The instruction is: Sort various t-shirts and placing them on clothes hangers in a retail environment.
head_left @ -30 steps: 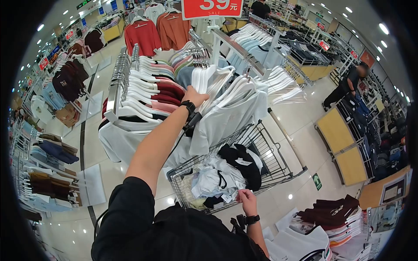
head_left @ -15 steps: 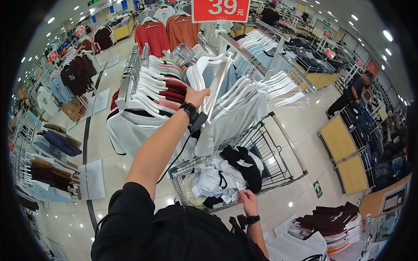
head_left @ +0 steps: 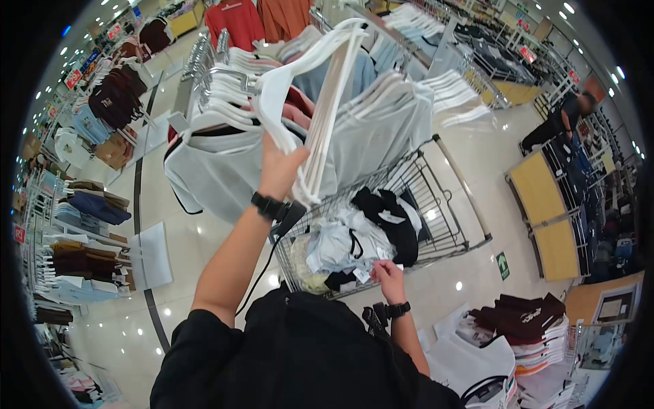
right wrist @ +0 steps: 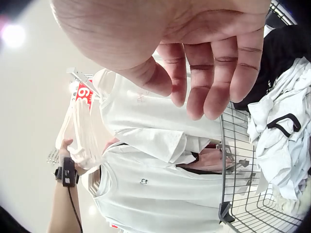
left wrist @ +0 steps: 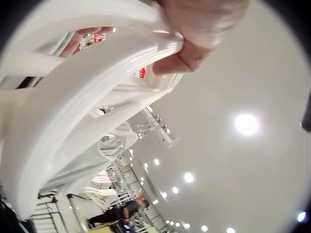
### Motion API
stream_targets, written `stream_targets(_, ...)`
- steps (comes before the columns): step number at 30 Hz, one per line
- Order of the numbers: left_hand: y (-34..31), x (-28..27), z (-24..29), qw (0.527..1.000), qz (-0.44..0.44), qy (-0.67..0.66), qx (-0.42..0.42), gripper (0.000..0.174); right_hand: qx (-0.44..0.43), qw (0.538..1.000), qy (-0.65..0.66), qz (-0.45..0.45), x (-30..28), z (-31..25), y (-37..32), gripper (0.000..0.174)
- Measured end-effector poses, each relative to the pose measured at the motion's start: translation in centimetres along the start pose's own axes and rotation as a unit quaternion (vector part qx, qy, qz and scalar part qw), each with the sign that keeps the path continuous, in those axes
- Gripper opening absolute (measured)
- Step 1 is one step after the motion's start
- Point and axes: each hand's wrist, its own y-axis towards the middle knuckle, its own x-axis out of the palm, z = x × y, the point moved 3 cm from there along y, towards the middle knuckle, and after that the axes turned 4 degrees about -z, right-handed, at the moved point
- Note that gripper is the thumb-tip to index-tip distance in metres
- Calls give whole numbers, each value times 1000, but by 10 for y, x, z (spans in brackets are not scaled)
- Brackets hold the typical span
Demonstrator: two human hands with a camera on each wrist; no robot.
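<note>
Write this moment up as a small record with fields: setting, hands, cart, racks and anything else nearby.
setting: clothing shop
left hand: grips a bunch of bare white hangers, raised by the rack
right hand: empty, fingers loosely bent, near the shopping cart's edge
cart contents: rumpled white clothes, a black garment, pale yellow fabric
rack: white shirts hanging near the cart
behind rack: red top, orange top
floor: green arrow sign
background: person in dark clothes

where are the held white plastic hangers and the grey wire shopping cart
White plastic hangers point(head_left: 274, 95): head view, front hanger's shoulder
Grey wire shopping cart point(right wrist: 225, 212): right wrist view, dark corner piece
</note>
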Motion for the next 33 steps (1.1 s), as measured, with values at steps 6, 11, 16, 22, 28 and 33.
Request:
stream_targets(6, -89, -19, -8, 995, -61, 80, -16, 72, 32, 999, 1, -26, 10, 13, 2, 16)
stream_targets(11, -154, -3, -46, 959, -223, 56, -166, 78, 79, 982, 168, -38, 1, 31, 20, 41)
stream_targets(16, -226, 1, -170, 916, -307, 74, -248, 97, 152, 924, 351, -3, -10, 54, 27, 70)
stream_targets(22, -261, 14, -288, 886, -361, 90, -276, 98, 234, 938, 250, 50, -39, 99, 3, 62)
stream_targets(28, -263, 62, -364, 862, -357, 43, -358, 85, 302, 925, 205, 105, -58, 123, -41, 43)
stream_targets(33, -290, 40, -403, 807, -365, 283, -369, 43, 315, 929, 161, 106, -47, 121, -40, 38)
